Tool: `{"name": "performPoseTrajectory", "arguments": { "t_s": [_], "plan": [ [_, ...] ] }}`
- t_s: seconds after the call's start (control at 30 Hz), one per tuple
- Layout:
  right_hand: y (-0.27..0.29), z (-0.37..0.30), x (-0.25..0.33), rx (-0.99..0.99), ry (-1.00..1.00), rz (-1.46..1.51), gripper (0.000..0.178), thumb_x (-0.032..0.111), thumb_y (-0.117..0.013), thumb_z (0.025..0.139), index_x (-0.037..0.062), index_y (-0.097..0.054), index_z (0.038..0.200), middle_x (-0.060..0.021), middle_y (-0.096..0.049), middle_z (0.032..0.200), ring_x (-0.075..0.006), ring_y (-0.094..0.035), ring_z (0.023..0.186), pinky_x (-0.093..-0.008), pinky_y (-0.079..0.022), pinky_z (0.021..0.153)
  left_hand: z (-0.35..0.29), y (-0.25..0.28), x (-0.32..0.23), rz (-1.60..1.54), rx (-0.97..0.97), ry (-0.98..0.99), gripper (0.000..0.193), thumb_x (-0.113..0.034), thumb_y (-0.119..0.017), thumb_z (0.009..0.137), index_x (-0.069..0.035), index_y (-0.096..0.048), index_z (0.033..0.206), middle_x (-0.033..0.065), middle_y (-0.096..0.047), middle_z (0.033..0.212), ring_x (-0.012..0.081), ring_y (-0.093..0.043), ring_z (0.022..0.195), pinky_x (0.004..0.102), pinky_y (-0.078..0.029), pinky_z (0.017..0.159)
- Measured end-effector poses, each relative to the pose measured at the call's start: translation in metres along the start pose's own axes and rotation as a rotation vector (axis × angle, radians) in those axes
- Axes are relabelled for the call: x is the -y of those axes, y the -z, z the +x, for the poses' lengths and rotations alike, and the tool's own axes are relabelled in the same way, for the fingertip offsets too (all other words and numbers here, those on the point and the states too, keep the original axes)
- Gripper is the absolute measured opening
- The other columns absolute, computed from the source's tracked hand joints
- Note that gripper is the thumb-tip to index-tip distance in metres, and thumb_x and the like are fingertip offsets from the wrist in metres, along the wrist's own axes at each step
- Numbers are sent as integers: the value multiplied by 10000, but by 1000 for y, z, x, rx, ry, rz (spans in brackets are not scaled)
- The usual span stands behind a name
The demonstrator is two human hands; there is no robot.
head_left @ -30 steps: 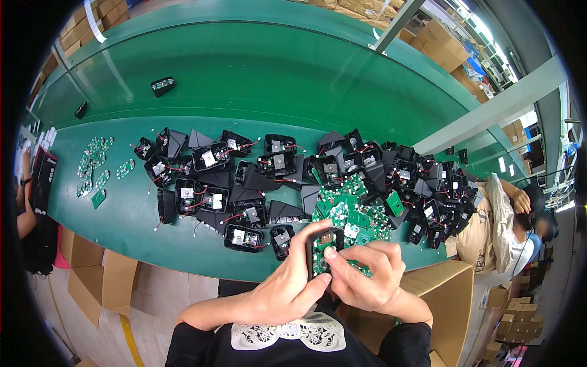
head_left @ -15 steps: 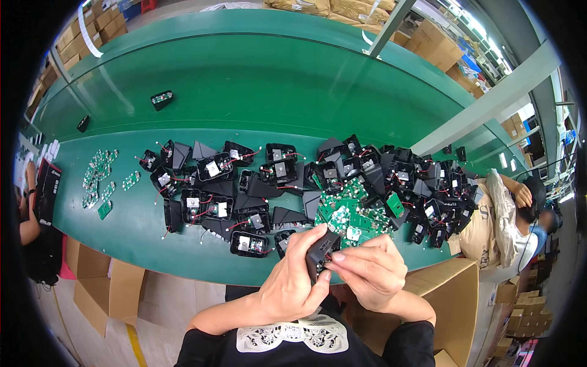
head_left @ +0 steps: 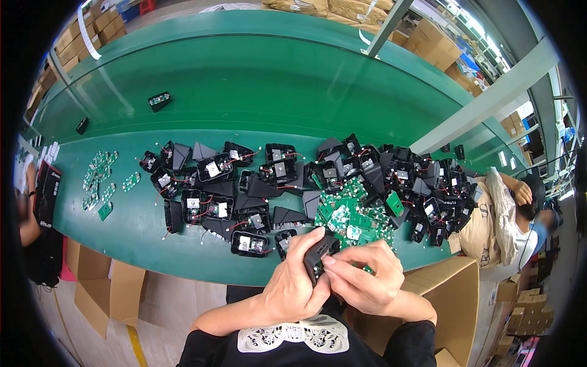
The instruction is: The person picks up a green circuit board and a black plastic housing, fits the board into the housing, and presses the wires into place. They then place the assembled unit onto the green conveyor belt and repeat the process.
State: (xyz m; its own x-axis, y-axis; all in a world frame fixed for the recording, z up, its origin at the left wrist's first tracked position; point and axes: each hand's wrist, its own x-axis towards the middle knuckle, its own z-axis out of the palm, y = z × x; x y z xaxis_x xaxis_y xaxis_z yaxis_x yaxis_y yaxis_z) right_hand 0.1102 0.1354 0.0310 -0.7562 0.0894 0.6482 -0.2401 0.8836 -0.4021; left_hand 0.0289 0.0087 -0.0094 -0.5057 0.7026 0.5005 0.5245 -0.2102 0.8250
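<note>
My left hand grips a small black plastic housing in front of my chest, just off the near edge of the bench. Its thumb and fingers wrap the housing's sides, and the open side is turned toward my right. My right hand pinches thumb against forefinger right at that open side. Whatever lies between those fingertips is too small to make out. Just beyond my hands lies a heap of green circuit boards. Black housings with red wires and pale parts inside stand to its left.
More black housings pile up at the right of the green bench. Loose circuit boards lie at the left. Open cardboard boxes stand below the bench. Another person's arm shows at the left; a person sits at the right.
The housing has tilted slightly in my left hand. My right fingertips have shifted a little toward the left, closer into its open side.
</note>
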Motion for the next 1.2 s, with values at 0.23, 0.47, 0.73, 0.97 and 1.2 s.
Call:
{"name": "performPoseTrajectory", "arguments": {
  "t_s": [0.23, 0.47, 0.73, 0.97, 1.2],
  "plan": [
    [-9, -4, -2, -88, -42, 72, 314, -9, -720, 543, 82, -680, 841, -37, -654, 817, -144, -552, 626, -226, -430, 540, 3, 1, 4, 153, -41, -46, 693, 20, -582, 705, 55, -182, 1270, 291, -432, 1078, 401, -526, 876, 414, -469, 726],
    [-2, 1, -2, 32, 175, -158, 298, 18, -684, 563, 102, -678, 849, -10, -672, 856, -132, -551, 671, -213, -460, 571, -1, 10, 5, -17, 41, 43, 680, 40, -529, 725, 48, -158, 1295, 264, -387, 1148, 363, -508, 980, 401, -423, 845],
    [3, -3, -12, 1, 93, -30, 293, 5, -721, 545, 122, -666, 808, 3, -684, 861, -121, -556, 659, -189, -447, 576, -2, 16, 4, -560, 239, 434, 673, 37, -454, 785, 30, -63, 1333, 202, -258, 1307, 277, -342, 1213, 380, -261, 1016],
    [0, -6, -8, 22, 166, -172, 269, 82, -698, 598, 136, -674, 861, 40, -673, 904, -89, -531, 634, -178, -418, 493, -6, 14, -1, -541, 211, 456, 672, 33, -458, 788, 35, -63, 1332, 210, -246, 1313, 287, -344, 1211, 383, -270, 1011],
    [-6, -1, -9, 123, 181, -288, 307, 32, -654, 589, 175, -666, 860, 79, -664, 933, -110, -501, 662, -181, -411, 531, 2, 20, 5, -402, 192, 395, 645, 14, -460, 797, 31, -97, 1330, 204, -314, 1276, 290, -390, 1177, 371, -293, 997]
  ]
}}
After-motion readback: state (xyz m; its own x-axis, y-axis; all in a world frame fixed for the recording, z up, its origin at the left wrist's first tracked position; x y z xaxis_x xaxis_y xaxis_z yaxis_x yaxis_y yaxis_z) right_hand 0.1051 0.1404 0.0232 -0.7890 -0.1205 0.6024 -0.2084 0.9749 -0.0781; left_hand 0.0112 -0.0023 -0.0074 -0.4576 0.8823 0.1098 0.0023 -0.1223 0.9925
